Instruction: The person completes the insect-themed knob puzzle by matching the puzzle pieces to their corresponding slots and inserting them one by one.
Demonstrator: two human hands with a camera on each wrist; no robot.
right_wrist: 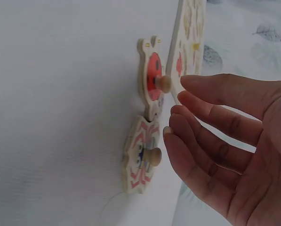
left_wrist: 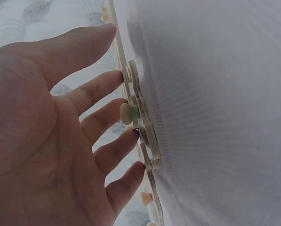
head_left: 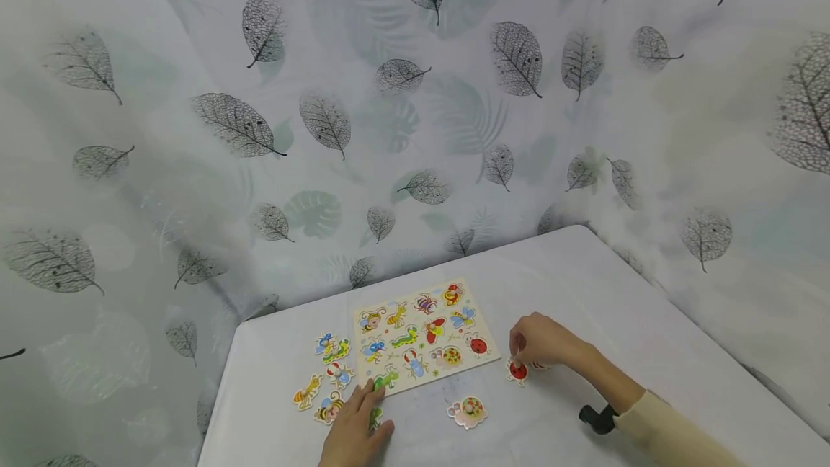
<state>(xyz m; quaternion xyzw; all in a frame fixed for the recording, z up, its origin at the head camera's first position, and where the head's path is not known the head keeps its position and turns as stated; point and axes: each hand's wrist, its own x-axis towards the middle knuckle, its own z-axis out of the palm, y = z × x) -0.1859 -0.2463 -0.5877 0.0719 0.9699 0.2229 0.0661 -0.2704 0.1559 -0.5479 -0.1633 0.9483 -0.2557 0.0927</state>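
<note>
My right hand (head_left: 545, 341) is over a red ladybug puzzle piece (head_left: 517, 372) on the table. In the right wrist view its thumb and bent fingertips are right beside the piece's wooden knob (right_wrist: 164, 84), not closed round it. A spider piece (right_wrist: 140, 160) with its own knob lies against the ladybug. My left hand (head_left: 353, 427) rests with fingers spread at the near left corner of the wooden puzzle board (head_left: 454, 337), which is printed with insects. Under that hand, a green piece (head_left: 375, 418) is partly hidden; its pale knob (left_wrist: 127, 113) shows near the fingers.
Left of the board lie several knobbed pieces: a bee (head_left: 329, 408), an ant (head_left: 308, 392), a blue beetle (head_left: 339, 375) and a caterpillar (head_left: 337, 352). A pink piece with a spotted back (head_left: 468, 413) lies in front. Leaf-patterned cloth (head_left: 402, 128) hangs behind the white table (head_left: 564, 272).
</note>
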